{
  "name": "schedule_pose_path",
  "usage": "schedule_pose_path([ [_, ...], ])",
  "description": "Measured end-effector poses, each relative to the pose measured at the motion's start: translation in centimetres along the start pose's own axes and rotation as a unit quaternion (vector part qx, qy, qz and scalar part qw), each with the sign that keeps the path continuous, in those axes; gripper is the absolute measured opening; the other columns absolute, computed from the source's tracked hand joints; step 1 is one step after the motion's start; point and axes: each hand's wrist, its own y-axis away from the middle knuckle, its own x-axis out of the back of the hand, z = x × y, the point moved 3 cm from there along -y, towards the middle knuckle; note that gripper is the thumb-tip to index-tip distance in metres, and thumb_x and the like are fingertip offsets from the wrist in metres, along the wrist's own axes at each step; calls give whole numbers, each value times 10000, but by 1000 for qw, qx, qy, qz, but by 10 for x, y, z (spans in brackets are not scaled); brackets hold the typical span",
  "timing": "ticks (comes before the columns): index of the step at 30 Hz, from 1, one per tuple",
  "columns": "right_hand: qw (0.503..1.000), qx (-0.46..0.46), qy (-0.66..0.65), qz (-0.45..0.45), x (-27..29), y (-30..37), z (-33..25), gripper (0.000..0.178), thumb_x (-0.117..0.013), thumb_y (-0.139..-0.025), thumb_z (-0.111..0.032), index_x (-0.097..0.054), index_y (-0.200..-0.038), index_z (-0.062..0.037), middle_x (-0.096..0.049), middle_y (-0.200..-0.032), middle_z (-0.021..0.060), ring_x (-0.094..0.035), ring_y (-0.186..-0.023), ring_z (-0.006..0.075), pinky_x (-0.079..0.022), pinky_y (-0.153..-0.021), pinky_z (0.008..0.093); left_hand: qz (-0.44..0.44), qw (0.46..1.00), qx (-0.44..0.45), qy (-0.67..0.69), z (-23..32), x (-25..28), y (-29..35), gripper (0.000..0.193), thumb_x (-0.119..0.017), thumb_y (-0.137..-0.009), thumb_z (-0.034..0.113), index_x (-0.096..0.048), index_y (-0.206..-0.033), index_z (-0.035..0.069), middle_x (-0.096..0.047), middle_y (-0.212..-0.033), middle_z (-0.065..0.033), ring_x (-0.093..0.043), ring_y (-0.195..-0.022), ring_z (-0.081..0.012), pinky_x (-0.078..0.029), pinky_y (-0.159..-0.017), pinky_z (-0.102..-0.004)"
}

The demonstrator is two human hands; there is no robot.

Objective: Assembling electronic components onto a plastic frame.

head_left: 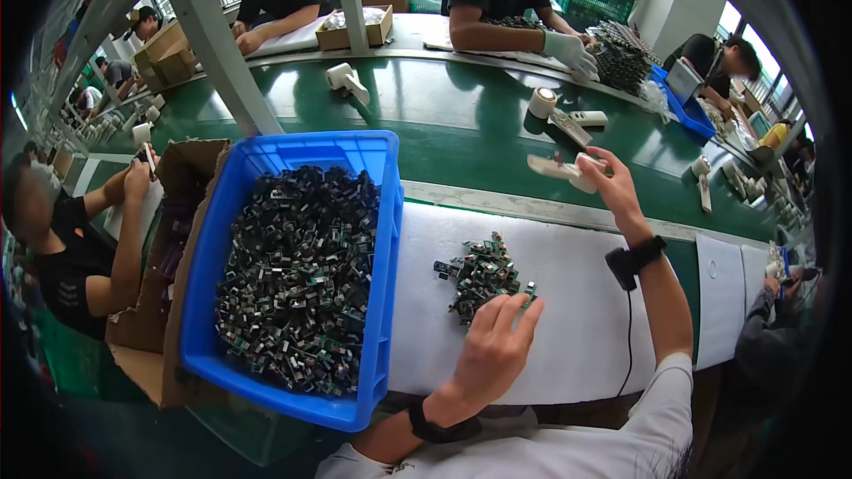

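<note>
My right hand [614, 184] is raised over the near edge of the green conveyor. Its fingers are closed on a white plastic housing [552, 167] with a rounded end. My left hand [499, 344] is at the near side of a small pile of green circuit boards [484, 277] on the white foam sheet. Its fingers are bent together, and a small circuit board [531, 289] shows at the tips; the thumb is mostly hidden. Left of the pile, a blue plastic bin [387, 239] holds a great many similar boards with metal connectors.
On the green conveyor [426, 115] lie several white housings [543, 103] and another white piece [346, 80]. A cardboard box [133, 350] stands left of the bin. A cable [629, 337] hangs from my right wristband. Co-workers sit across and to the left.
</note>
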Motion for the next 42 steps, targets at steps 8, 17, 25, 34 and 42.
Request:
schedule_pose_path([
  [8, 983, 79, 163, 38, -29, -98, 30, 602, -697, -925, -510, -650, -1297, -39, -707, -1075, 112, -675, -997, 188, -506, -884, 297, -57, 998, -34, 8, -15, -12, 15, 394, -672, -812, -47, -680, -1196, 43, -626, -1172, -127, -606, -1096, -302, -493, -969, -395],
  [17, 975, 26, 205, 84, -19, -141, 66, 570, -649, -944, -528, -676, -1251, -49, -712, -964, 106, -689, -843, 193, -536, -778, 312, -47, 998, -28, 4, -16, -16, 10, 397, -687, -817, -18, -675, -1207, 57, -633, -1201, -104, -600, -1111, -281, -490, -969, -400],
  [25, 984, -77, 39, -153, -35, -135, 55, 300, -646, -969, -319, -703, -1011, -28, -657, -802, 6, -563, -595, 67, -448, -536, 213, -57, 998, -37, -17, -17, -17, 8, 418, -696, -814, 2, -672, -1227, 61, -634, -1218, -107, -601, -1095, -276, -480, -976, -385],
  [34, 941, -181, -270, -100, -21, -105, 34, 205, -557, -978, -210, -522, -791, -133, -430, -638, -80, -384, -510, 46, -354, -477, 219, -72, 988, -78, -110, -6, -22, 8, 419, -610, -829, 44, -652, -1246, 25, -618, -1232, -126, -582, -1107, -257, -460, -995, -368],
  [42, 926, -156, -326, -108, 29, 40, -17, 211, -550, -981, -189, -510, -787, -116, -472, -664, -52, -428, -560, 55, -353, -539, 218, -131, 980, -68, -135, 1, -15, 2, 394, -618, -835, 55, -646, -1226, 17, -608, -1106, -107, -580, -1049, -255, -468, -957, -380],
])
